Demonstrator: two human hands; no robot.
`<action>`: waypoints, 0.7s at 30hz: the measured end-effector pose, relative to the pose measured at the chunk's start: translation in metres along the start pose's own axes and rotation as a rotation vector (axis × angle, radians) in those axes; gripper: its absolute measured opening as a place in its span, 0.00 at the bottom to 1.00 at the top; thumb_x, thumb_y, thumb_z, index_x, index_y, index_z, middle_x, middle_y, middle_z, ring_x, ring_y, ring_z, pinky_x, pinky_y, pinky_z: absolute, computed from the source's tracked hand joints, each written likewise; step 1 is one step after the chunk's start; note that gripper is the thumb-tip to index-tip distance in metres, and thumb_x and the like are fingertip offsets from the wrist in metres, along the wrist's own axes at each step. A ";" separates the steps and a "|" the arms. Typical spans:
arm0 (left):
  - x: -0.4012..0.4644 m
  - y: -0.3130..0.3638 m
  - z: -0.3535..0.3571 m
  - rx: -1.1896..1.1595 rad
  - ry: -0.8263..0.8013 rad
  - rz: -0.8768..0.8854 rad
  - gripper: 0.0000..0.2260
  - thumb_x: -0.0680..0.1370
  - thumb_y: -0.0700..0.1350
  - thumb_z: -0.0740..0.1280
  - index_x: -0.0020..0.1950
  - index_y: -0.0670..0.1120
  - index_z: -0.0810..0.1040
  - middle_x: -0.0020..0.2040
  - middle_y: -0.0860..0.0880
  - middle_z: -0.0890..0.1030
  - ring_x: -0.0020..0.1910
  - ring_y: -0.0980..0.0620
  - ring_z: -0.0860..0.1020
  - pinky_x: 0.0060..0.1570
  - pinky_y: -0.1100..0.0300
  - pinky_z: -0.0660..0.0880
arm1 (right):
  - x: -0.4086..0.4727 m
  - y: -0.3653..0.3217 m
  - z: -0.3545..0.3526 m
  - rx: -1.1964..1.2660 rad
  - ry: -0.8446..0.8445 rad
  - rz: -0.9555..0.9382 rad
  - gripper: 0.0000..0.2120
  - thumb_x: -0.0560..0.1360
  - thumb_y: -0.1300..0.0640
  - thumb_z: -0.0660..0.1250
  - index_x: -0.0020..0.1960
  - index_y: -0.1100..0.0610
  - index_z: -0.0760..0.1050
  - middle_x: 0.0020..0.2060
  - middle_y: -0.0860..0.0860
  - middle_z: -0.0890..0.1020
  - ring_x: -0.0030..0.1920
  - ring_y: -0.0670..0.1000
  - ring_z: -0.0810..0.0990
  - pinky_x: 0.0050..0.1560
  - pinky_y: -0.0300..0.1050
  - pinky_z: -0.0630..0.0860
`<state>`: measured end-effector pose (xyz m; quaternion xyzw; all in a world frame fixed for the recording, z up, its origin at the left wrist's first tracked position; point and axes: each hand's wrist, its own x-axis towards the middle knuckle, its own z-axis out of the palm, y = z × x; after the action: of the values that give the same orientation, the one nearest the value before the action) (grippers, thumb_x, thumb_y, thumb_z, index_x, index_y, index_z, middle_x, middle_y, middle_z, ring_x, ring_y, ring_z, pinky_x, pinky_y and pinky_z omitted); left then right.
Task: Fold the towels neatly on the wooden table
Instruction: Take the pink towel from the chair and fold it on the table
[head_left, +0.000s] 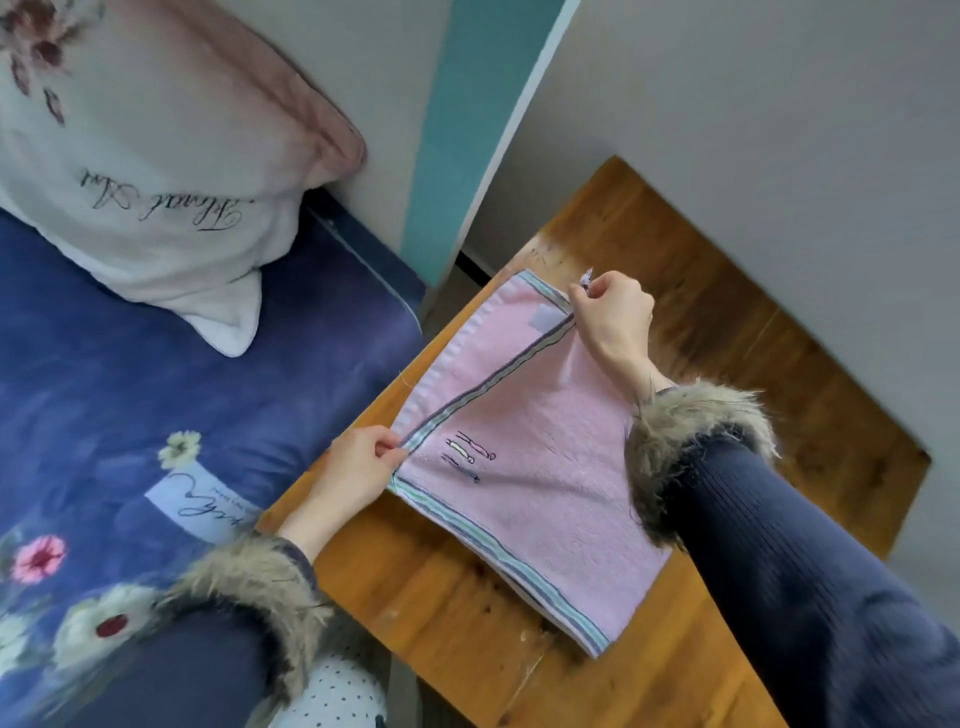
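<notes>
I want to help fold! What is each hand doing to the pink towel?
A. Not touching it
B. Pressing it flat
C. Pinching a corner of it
C: the left hand and the right hand each pinch a corner of the towel.

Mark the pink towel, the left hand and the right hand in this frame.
pink towel (545, 467), head view, on its flat pink middle.
left hand (358, 470), head view, on its back.
right hand (615, 312), head view, on its back.
</notes>
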<state>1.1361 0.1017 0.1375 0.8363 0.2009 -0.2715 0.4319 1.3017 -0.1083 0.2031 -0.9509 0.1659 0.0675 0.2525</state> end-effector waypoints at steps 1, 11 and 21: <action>0.003 -0.003 0.002 0.022 0.024 -0.011 0.05 0.77 0.43 0.66 0.49 0.43 0.79 0.40 0.51 0.76 0.40 0.54 0.75 0.38 0.63 0.70 | 0.006 -0.003 0.009 -0.016 -0.018 0.010 0.10 0.76 0.54 0.61 0.39 0.58 0.73 0.37 0.55 0.78 0.41 0.54 0.72 0.41 0.41 0.64; 0.017 -0.010 0.009 0.145 0.092 0.013 0.04 0.77 0.45 0.66 0.43 0.47 0.74 0.48 0.50 0.70 0.43 0.54 0.71 0.41 0.64 0.66 | 0.044 -0.008 0.060 -0.200 -0.176 -0.118 0.13 0.75 0.55 0.61 0.44 0.64 0.79 0.50 0.60 0.77 0.52 0.59 0.74 0.51 0.48 0.70; 0.017 0.000 0.017 0.310 0.167 0.017 0.05 0.78 0.46 0.63 0.48 0.45 0.76 0.49 0.50 0.68 0.45 0.51 0.71 0.40 0.61 0.69 | 0.055 0.000 0.057 -0.156 -0.320 -0.126 0.08 0.72 0.63 0.61 0.47 0.60 0.78 0.50 0.55 0.77 0.50 0.54 0.74 0.52 0.46 0.71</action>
<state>1.1448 0.0892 0.1185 0.9141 0.1848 -0.2252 0.2820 1.3502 -0.0952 0.1418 -0.9532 0.0579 0.2144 0.2050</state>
